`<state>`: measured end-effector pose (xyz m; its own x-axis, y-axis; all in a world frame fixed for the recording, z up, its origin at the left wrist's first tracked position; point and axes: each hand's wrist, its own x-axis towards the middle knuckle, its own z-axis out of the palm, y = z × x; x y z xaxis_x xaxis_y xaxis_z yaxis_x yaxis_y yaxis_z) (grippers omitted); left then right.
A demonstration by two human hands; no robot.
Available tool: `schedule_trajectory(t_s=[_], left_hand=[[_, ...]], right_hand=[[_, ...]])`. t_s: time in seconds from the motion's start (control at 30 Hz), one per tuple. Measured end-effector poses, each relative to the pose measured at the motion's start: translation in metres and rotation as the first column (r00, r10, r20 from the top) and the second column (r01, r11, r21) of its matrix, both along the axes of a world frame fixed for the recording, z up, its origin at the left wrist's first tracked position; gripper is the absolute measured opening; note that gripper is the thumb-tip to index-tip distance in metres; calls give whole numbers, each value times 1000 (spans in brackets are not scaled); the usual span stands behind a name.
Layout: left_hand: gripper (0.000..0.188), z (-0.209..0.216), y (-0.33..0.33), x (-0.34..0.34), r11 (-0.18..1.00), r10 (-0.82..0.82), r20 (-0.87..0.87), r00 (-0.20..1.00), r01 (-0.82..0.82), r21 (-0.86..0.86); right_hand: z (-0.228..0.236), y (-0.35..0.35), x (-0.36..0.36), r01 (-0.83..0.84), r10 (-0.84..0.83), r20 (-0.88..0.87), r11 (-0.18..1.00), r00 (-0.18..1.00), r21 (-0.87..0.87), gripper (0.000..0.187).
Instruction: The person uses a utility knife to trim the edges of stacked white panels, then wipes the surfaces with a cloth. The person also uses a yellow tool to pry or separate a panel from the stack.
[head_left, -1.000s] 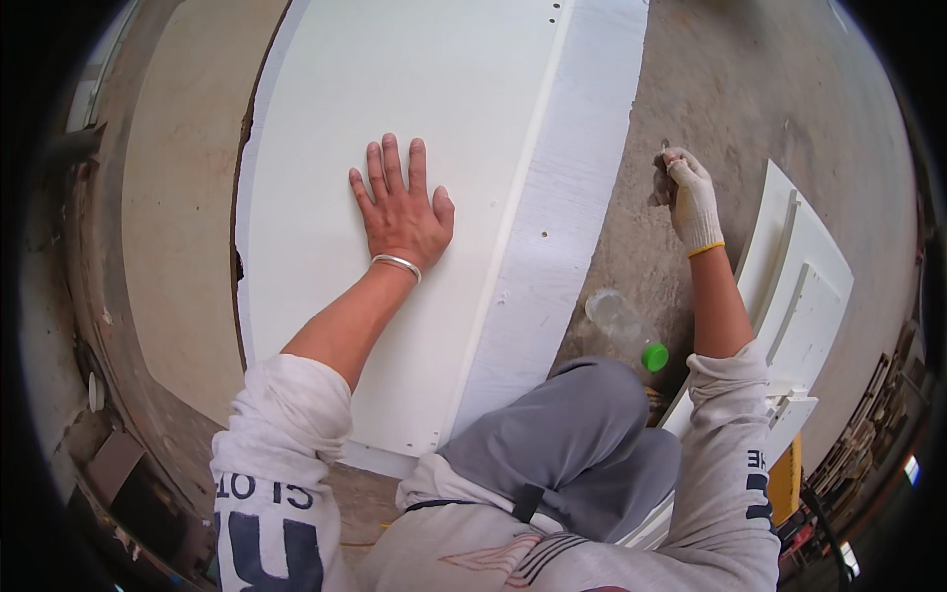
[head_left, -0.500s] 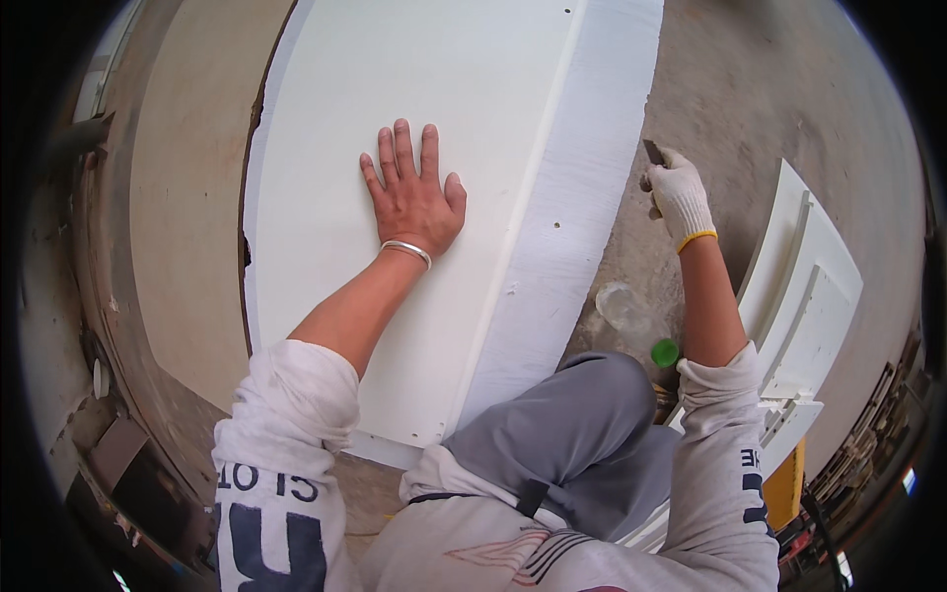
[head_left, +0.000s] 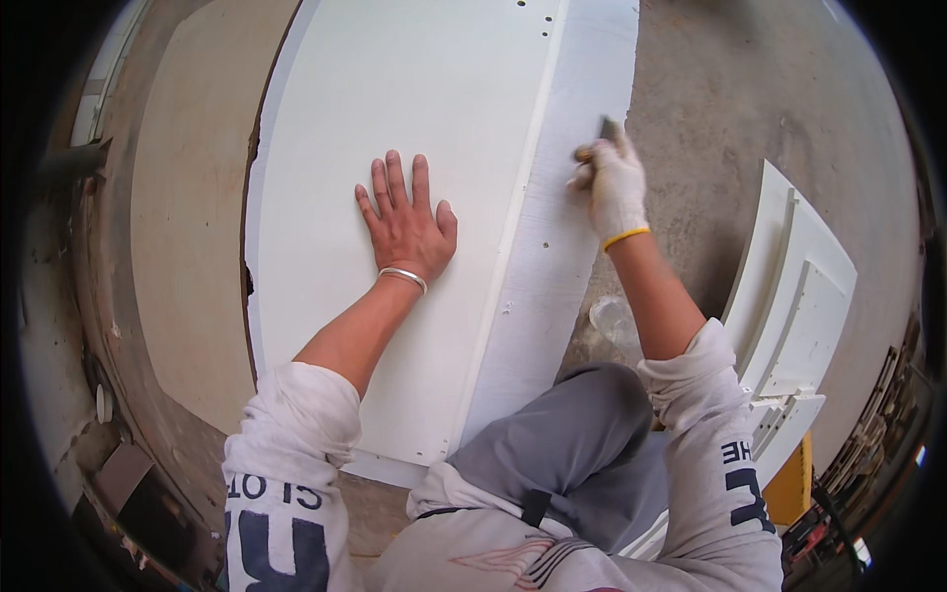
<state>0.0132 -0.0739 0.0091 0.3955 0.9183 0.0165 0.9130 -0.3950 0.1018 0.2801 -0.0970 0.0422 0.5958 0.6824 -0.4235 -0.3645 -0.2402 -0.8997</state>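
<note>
My left hand [head_left: 409,235] lies bare and flat on a long white panel [head_left: 434,89], fingers spread, with a silver bangle at the wrist. Beneath that panel a pale grey-white board [head_left: 538,296] shows along both sides. Over the board's right strip is my right hand [head_left: 619,192], in a white knitted glove with a yellow cuff edge. Its fingers are closed on a small dark flat piece [head_left: 608,128] that sticks out past the fingertips. Motion blurs this hand, so the kind of piece and any contact with the board cannot be made out.
White panels with ledges [head_left: 794,286] lie at the right, near a yellow object [head_left: 789,483]. A clear plastic bottle [head_left: 614,321] rests on the concrete floor beside my knee. Further left is a large beige board [head_left: 192,197]. Assorted pieces [head_left: 868,434] are piled at the right edge.
My right hand has moved left from beyond the board's edge to over its right strip, still holding the dark piece. My forearm now covers the bottle's green end. My left hand stays on the panel.
</note>
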Motion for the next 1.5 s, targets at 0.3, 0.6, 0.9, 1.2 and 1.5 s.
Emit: schedule_trajectory(t_s=[0.3, 0.6, 0.9, 1.2, 1.5], left_hand=[[72, 6, 0, 1, 1000, 0, -9, 1000, 0, -12], [74, 11, -2, -2, 999, 8, -22, 1000, -9, -43], [73, 12, -6, 4, 999, -15, 12, 1000, 15, -43], [74, 10, -5, 4, 999, -16, 7, 1000, 16, -33], [73, 13, -7, 4, 999, -20, 19, 1000, 21, -29]], right_hand=[[15, 44, 15, -368, 442, 236, 881, 866, -298, 26], [31, 83, 7, -752, 825, 200, 564, 528, -341, 35], [10, 94, 75, -611, 765, 534, 626, 360, -485, 54], [12, 106, 96, -570, 713, 682, 632, 163, -525, 45], [15, 177, 107, -351, 542, 540, 836, 643, -421, 27]])
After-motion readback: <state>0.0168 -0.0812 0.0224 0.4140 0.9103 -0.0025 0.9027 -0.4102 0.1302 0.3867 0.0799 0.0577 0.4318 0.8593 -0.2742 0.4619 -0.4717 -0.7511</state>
